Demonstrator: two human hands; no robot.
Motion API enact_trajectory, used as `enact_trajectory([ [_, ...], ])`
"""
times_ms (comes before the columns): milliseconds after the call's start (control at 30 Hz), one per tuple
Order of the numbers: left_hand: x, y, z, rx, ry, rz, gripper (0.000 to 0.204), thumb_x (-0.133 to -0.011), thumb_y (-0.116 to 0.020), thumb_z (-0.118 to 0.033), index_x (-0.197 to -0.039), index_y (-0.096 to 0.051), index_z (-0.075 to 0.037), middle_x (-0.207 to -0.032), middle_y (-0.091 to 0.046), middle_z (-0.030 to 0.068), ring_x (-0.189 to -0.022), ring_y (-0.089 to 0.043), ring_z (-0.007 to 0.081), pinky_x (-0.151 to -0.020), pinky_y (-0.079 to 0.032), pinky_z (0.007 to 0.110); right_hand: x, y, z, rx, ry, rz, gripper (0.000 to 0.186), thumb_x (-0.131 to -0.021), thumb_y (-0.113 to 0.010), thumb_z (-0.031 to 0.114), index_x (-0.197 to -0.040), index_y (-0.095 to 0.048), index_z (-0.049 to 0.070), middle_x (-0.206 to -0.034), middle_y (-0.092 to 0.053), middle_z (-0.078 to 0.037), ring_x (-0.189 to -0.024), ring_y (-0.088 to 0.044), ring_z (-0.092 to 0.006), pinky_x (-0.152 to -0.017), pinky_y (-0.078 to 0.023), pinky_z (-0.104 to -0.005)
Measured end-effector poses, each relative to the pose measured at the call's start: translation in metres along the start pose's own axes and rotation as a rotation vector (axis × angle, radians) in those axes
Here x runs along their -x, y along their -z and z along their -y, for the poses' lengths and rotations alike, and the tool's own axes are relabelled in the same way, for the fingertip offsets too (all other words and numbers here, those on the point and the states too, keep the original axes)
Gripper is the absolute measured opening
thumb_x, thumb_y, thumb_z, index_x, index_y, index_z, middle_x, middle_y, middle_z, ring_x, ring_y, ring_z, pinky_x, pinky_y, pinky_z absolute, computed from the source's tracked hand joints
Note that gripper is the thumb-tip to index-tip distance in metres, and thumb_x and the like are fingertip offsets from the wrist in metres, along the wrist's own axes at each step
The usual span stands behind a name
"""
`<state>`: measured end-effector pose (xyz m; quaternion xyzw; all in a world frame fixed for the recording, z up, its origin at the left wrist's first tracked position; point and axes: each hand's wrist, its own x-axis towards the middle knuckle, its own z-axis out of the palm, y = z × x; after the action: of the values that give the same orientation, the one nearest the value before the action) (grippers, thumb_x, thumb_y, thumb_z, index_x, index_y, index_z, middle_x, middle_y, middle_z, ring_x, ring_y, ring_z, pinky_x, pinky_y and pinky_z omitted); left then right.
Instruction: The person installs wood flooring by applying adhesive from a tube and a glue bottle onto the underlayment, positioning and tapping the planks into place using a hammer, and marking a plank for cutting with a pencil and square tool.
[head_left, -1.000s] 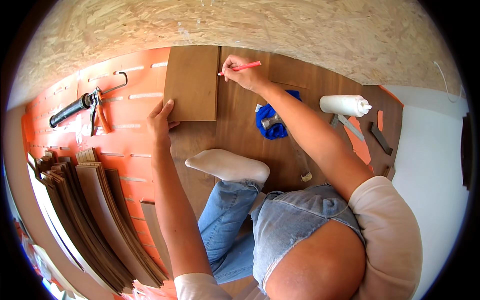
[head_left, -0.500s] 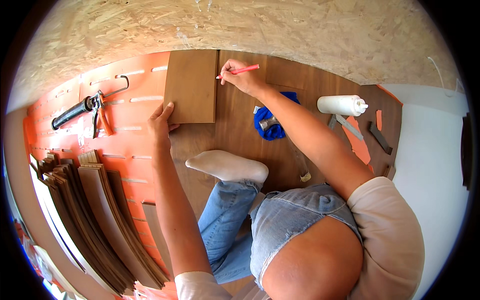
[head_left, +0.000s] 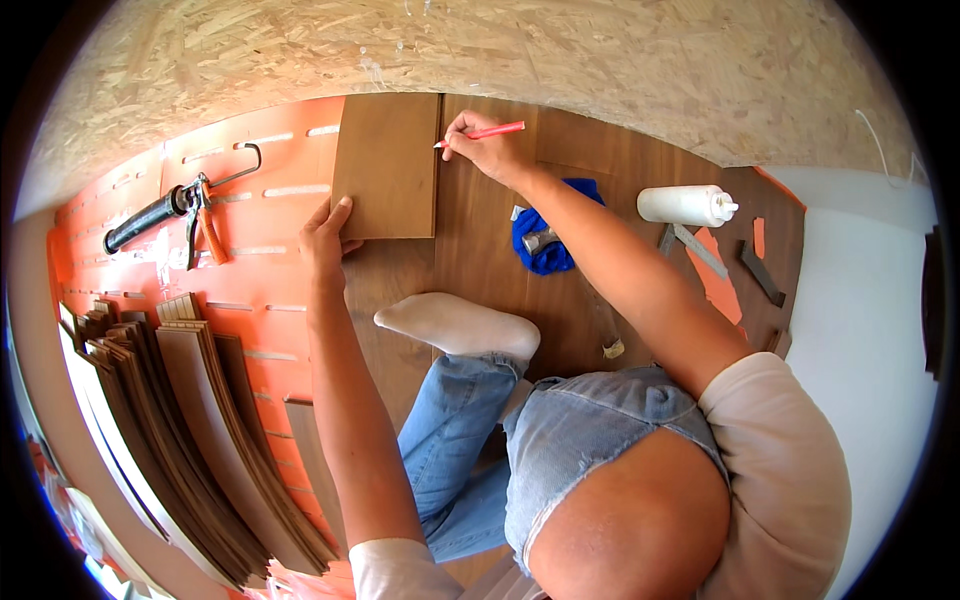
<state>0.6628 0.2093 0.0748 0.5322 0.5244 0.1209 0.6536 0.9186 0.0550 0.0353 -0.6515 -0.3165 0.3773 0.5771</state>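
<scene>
You have one board (head_left: 388,165), one pencil (head_left: 505,129) and two hands at work. The board is brown, flat and roughly rectangular, with faint grain and straight edges; it lies ahead of your foot (head_left: 455,325), its far end close to the chipboard panel (head_left: 480,55). Your left hand (head_left: 325,228) has its grip closed on the board's near left corner, thumb on top. Your right hand (head_left: 482,148) grips the pencil, red with a pale tip, which points at the board's right edge; whether it touches, you cannot tell. Around you are one caulking gun (head_left: 150,220) on the orange underlay (head_left: 285,235), one white bottle (head_left: 680,205), one blue cloth (head_left: 548,262) with one hammer (head_left: 540,241) head on it, and many stacked planks (head_left: 205,400), too overlapped to count.
</scene>
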Motion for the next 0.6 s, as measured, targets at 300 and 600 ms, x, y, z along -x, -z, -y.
enact_trajectory([
  [300, 0.000, -0.001, 0.003, 0.033, -0.010, 0.008, 0.045, -0.096, -0.070, -0.030, -0.134, -0.068, -0.006, -0.110, -0.072, 0.0057, -0.092, -0.069, 0.0147, -0.072, -0.058, 0.030, 0.000, 0.004, -0.005, 0.024, -0.052, 0.018, 0.013, -0.101, -0.060, 0.017, -0.099, -0.061, 0.004, -0.090, -0.072, -0.007, -0.090, -0.067, -0.0125, -0.088, -0.050, -0.0299],
  [600, 0.011, 0.019, 0.003, 0.057, -0.035, 0.089, 0.043, -0.099, -0.067, -0.029, -0.135, -0.066, -0.005, -0.113, -0.072, 0.0075, -0.098, -0.068, 0.0155, -0.082, -0.057, 0.031, 0.030, -0.003, 0.010, -0.229, 0.008, -0.080, 0.015, -0.102, -0.060, 0.017, -0.099, -0.061, 0.002, -0.090, -0.071, -0.007, -0.086, -0.068, -0.0134, -0.081, -0.055, -0.0299],
])
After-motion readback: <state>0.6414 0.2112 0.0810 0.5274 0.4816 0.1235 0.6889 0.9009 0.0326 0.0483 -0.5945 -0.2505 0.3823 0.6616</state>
